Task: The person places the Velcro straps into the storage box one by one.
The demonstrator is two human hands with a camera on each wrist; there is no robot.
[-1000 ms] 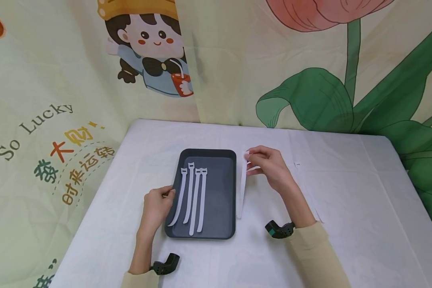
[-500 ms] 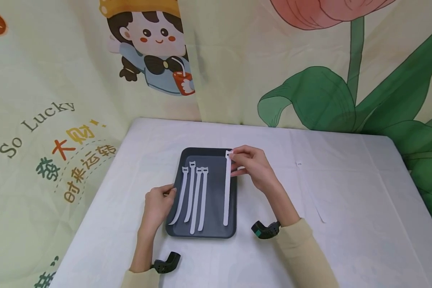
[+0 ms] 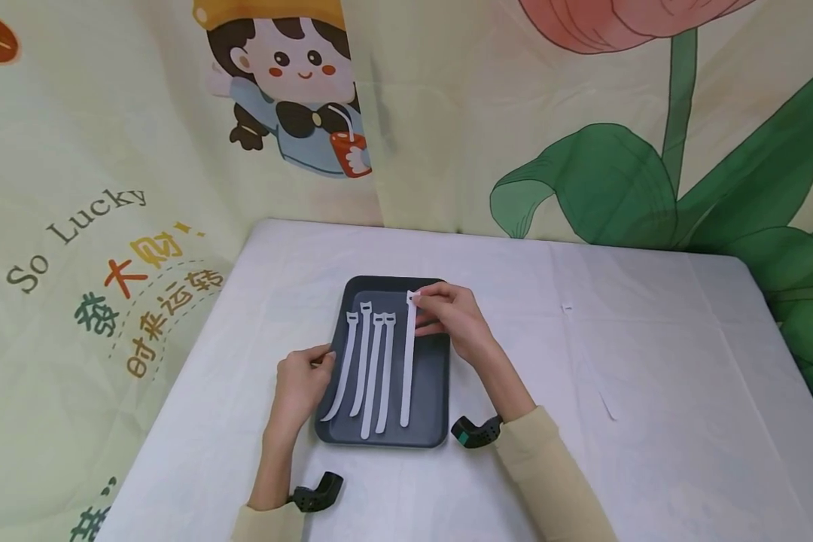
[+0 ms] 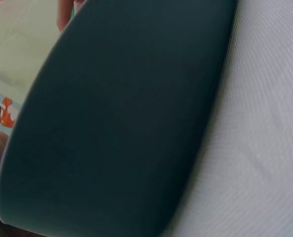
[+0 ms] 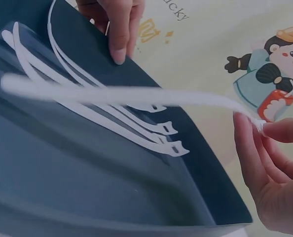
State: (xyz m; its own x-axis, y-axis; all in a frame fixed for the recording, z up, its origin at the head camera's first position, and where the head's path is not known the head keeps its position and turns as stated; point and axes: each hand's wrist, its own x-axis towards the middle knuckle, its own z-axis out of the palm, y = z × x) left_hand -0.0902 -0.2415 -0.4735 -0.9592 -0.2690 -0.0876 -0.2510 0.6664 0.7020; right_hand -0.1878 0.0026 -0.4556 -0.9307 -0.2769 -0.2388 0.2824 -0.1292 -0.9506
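Observation:
A dark grey rectangular tray (image 3: 430, 391) lies on the table in the head view. Several white cable ties (image 3: 370, 376) with slotted heads lie side by side in its left half. My right hand (image 3: 455, 320) pinches one more cable tie (image 3: 408, 369) by its head, between thumb and fingers. In the right wrist view this held cable tie (image 5: 136, 95) hangs above the tray floor, apart from the others. My left hand (image 3: 301, 385) grips the tray's left rim, its thumb over the edge. The left wrist view is mostly filled by the tray's outer wall (image 4: 122, 113).
Another thin white strip (image 3: 604, 399), hard to see against the white cloth, lies right of the tray. The white-covered table (image 3: 677, 361) ends at a printed fabric backdrop (image 3: 433, 135). Each wrist wears a black camera (image 3: 318, 493).
My right hand has moved left from beside the tray to over it, bringing the cable tie closer to the others. The left hand stays on the rim. The head view shifts slightly.

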